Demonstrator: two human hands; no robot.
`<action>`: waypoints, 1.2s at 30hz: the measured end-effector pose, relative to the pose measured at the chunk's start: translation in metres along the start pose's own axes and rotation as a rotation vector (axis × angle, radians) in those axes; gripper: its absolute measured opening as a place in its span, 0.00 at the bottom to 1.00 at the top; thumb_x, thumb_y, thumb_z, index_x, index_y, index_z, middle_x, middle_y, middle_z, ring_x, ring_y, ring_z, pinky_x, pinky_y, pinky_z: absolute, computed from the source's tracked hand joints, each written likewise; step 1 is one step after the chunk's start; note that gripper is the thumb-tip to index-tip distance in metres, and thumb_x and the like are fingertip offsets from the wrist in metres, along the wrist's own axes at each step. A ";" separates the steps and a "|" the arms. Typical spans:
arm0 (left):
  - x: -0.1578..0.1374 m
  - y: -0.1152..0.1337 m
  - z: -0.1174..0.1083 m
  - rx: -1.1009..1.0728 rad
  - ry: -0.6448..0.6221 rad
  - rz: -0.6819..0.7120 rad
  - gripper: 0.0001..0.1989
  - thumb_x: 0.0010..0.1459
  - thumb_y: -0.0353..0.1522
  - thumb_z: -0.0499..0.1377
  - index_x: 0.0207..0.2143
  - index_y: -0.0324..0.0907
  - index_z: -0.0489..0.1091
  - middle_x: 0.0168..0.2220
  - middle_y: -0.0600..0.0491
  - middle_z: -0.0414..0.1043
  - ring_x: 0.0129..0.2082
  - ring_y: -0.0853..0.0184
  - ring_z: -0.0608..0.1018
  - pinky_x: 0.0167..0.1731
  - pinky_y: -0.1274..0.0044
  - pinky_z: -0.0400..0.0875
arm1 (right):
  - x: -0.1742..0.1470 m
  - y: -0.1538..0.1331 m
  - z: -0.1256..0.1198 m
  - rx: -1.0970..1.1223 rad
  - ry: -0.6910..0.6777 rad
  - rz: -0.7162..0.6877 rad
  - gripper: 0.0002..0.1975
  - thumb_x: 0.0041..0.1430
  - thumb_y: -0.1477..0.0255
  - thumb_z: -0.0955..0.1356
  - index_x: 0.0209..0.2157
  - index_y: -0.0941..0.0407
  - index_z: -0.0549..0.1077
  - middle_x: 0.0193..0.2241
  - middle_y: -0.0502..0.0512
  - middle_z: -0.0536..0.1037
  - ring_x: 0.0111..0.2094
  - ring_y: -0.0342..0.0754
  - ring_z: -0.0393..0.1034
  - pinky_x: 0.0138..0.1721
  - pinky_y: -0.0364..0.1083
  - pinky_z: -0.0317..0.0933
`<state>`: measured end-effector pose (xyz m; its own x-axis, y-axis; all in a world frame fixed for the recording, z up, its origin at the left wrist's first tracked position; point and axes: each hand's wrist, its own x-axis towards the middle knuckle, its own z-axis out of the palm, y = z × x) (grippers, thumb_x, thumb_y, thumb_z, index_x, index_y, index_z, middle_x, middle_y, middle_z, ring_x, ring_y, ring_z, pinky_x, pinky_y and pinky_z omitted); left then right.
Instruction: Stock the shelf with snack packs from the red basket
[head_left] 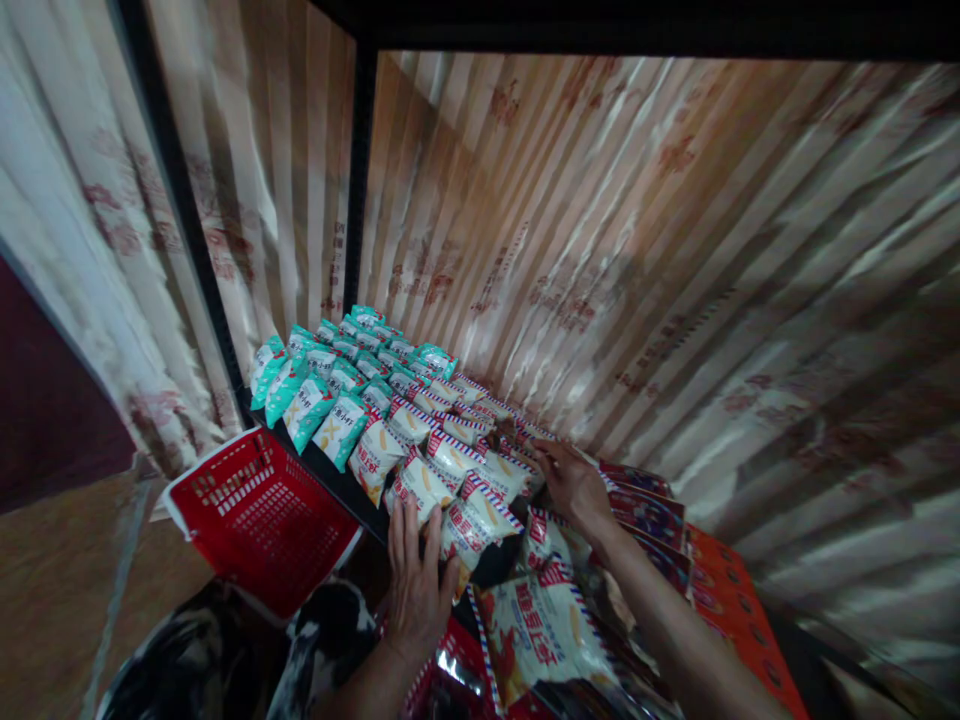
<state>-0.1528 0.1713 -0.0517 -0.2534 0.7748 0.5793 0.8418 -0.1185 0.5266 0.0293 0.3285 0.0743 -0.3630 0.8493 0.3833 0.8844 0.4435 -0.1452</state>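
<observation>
Below the pleated curtain [637,250] across the upper frame and right of the lower-left red plastic basket [262,565], centre-frame white snack packets [469,525] are apparently being straightened, the left hand [418,580] spread loosely against the front ones, the right hand [576,488] half-curled farther back, its grip unclear, the next move likely calling for gentle nudging.
</observation>
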 end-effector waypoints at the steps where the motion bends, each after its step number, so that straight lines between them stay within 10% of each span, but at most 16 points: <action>1: 0.000 0.000 0.000 -0.001 0.001 -0.001 0.30 0.62 0.33 0.50 0.63 0.42 0.43 0.66 0.42 0.28 0.64 0.47 0.41 0.55 0.54 0.54 | 0.001 0.007 0.000 -0.015 -0.012 0.012 0.17 0.61 0.68 0.57 0.43 0.55 0.74 0.42 0.58 0.77 0.41 0.50 0.72 0.43 0.48 0.64; 13: -0.001 0.000 0.004 -0.035 -0.002 -0.058 0.28 0.61 0.33 0.50 0.63 0.44 0.46 0.66 0.44 0.28 0.64 0.50 0.42 0.56 0.55 0.53 | 0.024 0.033 0.019 0.101 -0.265 0.055 0.11 0.53 0.69 0.63 0.34 0.51 0.77 0.32 0.51 0.80 0.34 0.48 0.74 0.34 0.44 0.64; 36: 0.000 0.001 0.003 -0.025 -0.016 -0.050 0.28 0.61 0.32 0.50 0.62 0.45 0.46 0.66 0.44 0.31 0.64 0.52 0.44 0.56 0.55 0.53 | 0.047 0.010 0.026 -0.120 -0.120 0.137 0.12 0.61 0.70 0.58 0.34 0.55 0.71 0.29 0.55 0.78 0.30 0.47 0.72 0.28 0.42 0.57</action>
<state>-0.1506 0.1730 -0.0532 -0.2872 0.7902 0.5414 0.8160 -0.0941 0.5703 0.0138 0.3802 0.0668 -0.2633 0.9304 0.2551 0.9538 0.2908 -0.0762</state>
